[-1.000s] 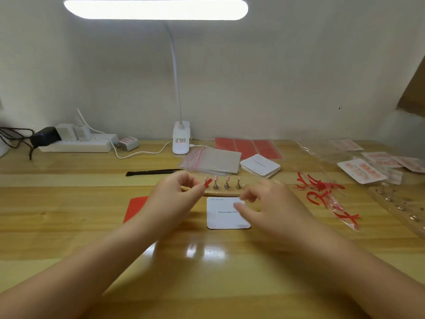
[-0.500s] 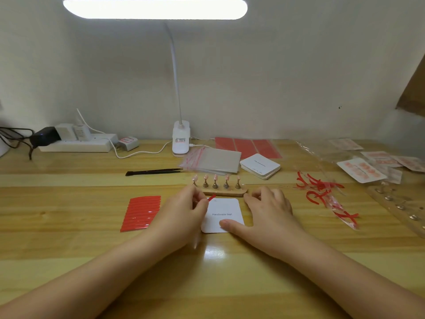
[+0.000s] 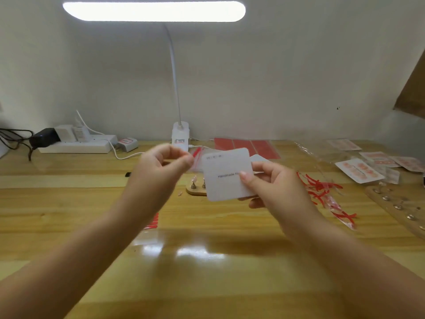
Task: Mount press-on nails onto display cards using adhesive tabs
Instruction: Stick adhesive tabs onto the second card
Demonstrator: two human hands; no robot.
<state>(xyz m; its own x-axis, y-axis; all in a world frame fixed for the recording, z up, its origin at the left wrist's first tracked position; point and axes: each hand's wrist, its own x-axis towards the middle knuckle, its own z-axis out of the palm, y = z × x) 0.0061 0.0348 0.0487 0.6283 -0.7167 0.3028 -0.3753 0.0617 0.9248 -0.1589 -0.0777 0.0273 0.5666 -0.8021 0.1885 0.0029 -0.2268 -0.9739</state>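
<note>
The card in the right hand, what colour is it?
White with dark print, held up by the right hand; card shows in the head view.

A small home craft workstation for nail sets: a varnished wooden bench (image 3: 207, 261) against a plain white wall, lit by a clip-on LED desk lamp (image 3: 154, 10). A power strip (image 3: 78, 146) with chargers lies far left; red adhesive sheets (image 3: 243, 146), finished nail cards (image 3: 356, 170) and peeled red backing strips (image 3: 322, 192) lie right.

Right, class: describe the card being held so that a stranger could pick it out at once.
Start at the desk lamp's base by the wall, then come forward and right to the right hand. It holds the card, raised off the table, plain white with dark print, unlike the flat cards bearing pink nails far right.
</note>
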